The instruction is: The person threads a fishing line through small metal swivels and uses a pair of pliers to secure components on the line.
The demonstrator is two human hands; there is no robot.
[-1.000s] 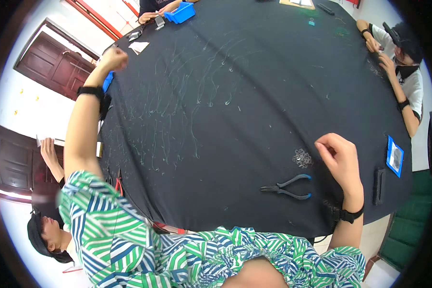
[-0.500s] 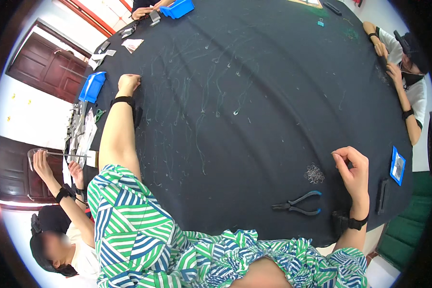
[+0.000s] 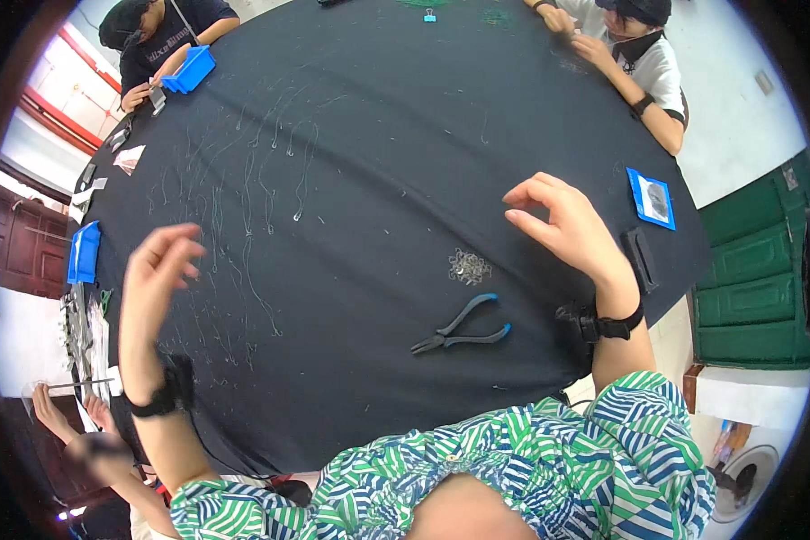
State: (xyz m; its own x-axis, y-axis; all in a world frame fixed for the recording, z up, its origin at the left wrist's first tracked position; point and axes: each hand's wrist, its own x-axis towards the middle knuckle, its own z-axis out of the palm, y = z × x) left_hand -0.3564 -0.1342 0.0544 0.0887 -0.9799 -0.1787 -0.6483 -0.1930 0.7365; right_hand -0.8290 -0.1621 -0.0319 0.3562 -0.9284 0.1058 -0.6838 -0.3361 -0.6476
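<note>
My left hand (image 3: 160, 270) hovers over the left side of the black cloth, fingers loosely bent and apart, with nothing visible in them. Close to it, thin greenish looped threads (image 3: 247, 216) lie spread in rough rows. My right hand (image 3: 562, 225) is raised over the right side, thumb apart from the curved fingers, and I see nothing between them. Beyond its fingertips, toward the middle, is a small heap of little metal wire pieces (image 3: 470, 266). Pliers with blue-tipped dark handles (image 3: 463, 335) lie nearer to me, their handles spread.
A blue-edged packet (image 3: 650, 200) and a black bar-shaped object (image 3: 640, 260) lie at the right table edge. Blue bins (image 3: 83, 253) stand along the left edge. Other people work around the table. A teal binder clip (image 3: 429, 15) lies at the far side.
The view has turned to the right. My left hand has come back from the far left, its closed fingers now apart. My right hand has moved forward and its pinched fingers have parted.
</note>
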